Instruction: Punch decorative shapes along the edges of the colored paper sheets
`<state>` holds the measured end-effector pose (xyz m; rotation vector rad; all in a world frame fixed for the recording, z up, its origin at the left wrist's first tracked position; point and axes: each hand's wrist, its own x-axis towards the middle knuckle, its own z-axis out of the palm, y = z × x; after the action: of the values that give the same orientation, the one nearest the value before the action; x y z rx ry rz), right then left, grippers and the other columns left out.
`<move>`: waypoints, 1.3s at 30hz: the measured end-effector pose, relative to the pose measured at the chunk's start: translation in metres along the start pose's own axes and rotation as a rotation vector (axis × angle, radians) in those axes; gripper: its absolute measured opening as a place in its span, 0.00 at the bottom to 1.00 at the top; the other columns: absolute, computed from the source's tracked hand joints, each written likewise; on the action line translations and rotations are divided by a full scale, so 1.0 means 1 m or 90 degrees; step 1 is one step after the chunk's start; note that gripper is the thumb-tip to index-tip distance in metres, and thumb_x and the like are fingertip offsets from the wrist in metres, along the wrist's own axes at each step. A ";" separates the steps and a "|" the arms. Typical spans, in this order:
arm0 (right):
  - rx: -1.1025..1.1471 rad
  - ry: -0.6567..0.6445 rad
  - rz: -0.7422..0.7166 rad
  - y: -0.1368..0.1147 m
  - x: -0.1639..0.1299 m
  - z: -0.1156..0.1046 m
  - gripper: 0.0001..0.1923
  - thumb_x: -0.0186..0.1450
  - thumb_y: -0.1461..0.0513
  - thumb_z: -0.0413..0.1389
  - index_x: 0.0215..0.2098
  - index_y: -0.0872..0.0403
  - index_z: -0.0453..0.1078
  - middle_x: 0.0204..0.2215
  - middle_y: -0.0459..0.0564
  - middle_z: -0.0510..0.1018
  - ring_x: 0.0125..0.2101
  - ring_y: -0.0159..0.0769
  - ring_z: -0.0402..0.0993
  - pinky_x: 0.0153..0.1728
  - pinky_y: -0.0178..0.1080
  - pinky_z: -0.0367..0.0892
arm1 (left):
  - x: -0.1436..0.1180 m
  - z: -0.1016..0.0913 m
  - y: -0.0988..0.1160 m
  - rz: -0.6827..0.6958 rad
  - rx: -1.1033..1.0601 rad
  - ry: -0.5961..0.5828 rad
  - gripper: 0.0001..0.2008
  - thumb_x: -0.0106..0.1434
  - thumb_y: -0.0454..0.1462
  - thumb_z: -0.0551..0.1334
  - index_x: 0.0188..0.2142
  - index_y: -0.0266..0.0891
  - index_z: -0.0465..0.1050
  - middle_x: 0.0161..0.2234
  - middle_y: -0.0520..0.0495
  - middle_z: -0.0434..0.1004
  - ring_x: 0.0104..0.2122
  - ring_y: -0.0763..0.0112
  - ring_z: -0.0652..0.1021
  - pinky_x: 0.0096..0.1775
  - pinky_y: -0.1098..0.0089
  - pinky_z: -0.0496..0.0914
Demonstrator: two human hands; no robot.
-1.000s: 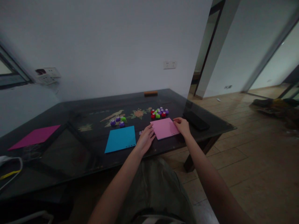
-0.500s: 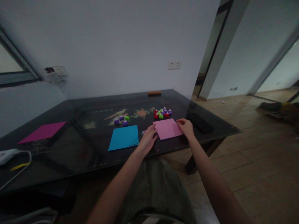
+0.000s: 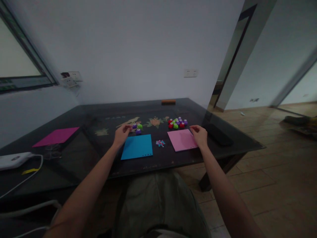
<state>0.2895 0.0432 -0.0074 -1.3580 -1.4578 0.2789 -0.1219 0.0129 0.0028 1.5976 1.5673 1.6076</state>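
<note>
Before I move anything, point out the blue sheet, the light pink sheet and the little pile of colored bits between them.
Blue sheet [image 3: 137, 147]: head view, middle of its flat top.
Light pink sheet [image 3: 182, 140]: head view, middle of its top.
Pile of colored bits [image 3: 160, 143]: head view, center of the heap.

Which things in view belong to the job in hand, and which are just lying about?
Likely in the job:
pink sheet, at the right hand
purple and green figures, at the left hand
blue sheet
small colored pieces, between those sheets
figure cluster with red ones

Likely just lying about:
magenta sheet
flat black object
brown bar
white device with cable
</note>
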 end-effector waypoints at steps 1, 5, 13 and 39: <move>0.015 -0.003 -0.019 -0.009 0.000 0.007 0.11 0.57 0.60 0.54 0.34 0.57 0.75 0.31 0.54 0.79 0.33 0.40 0.74 0.38 0.41 0.66 | 0.003 -0.005 -0.009 0.004 0.050 -0.005 0.07 0.54 0.35 0.60 0.33 0.37 0.73 0.31 0.46 0.78 0.33 0.66 0.77 0.41 0.64 0.71; 0.091 -0.087 -0.101 -0.056 -0.002 0.048 0.10 0.58 0.61 0.54 0.33 0.57 0.75 0.31 0.53 0.80 0.33 0.38 0.74 0.39 0.40 0.67 | 0.004 -0.013 -0.029 0.042 0.184 -0.094 0.10 0.55 0.38 0.58 0.35 0.37 0.74 0.35 0.45 0.79 0.36 0.63 0.78 0.42 0.64 0.70; 0.010 -0.347 -0.161 -0.123 -0.009 0.148 0.07 0.59 0.66 0.56 0.34 0.55 0.76 0.34 0.51 0.80 0.36 0.37 0.75 0.39 0.37 0.66 | 0.001 -0.018 -0.030 0.098 0.309 -0.218 0.14 0.55 0.43 0.58 0.37 0.38 0.75 0.38 0.44 0.77 0.39 0.62 0.76 0.45 0.62 0.68; -0.171 -0.513 -0.342 -0.103 -0.033 0.166 0.35 0.48 0.45 0.64 0.49 0.54 0.71 0.45 0.57 0.65 0.47 0.47 0.62 0.46 0.47 0.61 | -0.007 -0.019 -0.022 0.085 0.415 -0.330 0.28 0.48 0.52 0.66 0.46 0.44 0.73 0.48 0.43 0.67 0.51 0.53 0.66 0.54 0.54 0.58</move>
<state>0.0924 0.0602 -0.0135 -1.0294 -2.5435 0.2981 -0.1458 0.0059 -0.0141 2.2483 1.7917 0.6363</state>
